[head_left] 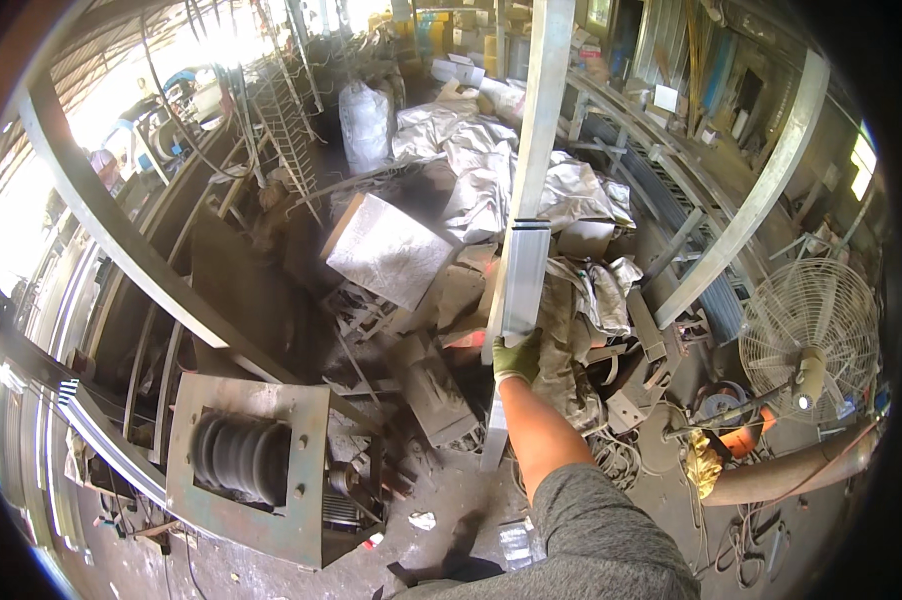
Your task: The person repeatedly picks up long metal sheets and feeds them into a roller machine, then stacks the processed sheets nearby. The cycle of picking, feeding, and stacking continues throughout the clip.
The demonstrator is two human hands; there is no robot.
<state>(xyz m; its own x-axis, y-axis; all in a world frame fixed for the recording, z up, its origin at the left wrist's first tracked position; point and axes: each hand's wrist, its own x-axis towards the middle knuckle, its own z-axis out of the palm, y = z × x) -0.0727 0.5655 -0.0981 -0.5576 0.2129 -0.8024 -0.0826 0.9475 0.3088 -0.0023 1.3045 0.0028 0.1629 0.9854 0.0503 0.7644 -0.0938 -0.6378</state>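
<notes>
My right hand [518,358], in a yellowish-green work glove, reaches forward to a tall grey metal post [543,110]. It is closed round the post just below the lower end of a long grey box-shaped metal piece [525,280] on the post's face. The far side of the fingers is hidden. My left hand is not in view. Left of the post stands a machine with a steel frame [309,480] and a dark grooved roller [241,457].
Slanting metal beams [136,240] [761,215] flank the post. Behind it lie crumpled silvery sheets [476,150], a full white sack [365,125] and a pale box [389,250]. A caged fan [809,330] stands at right, near a thick pipe [791,470] and cables [746,545].
</notes>
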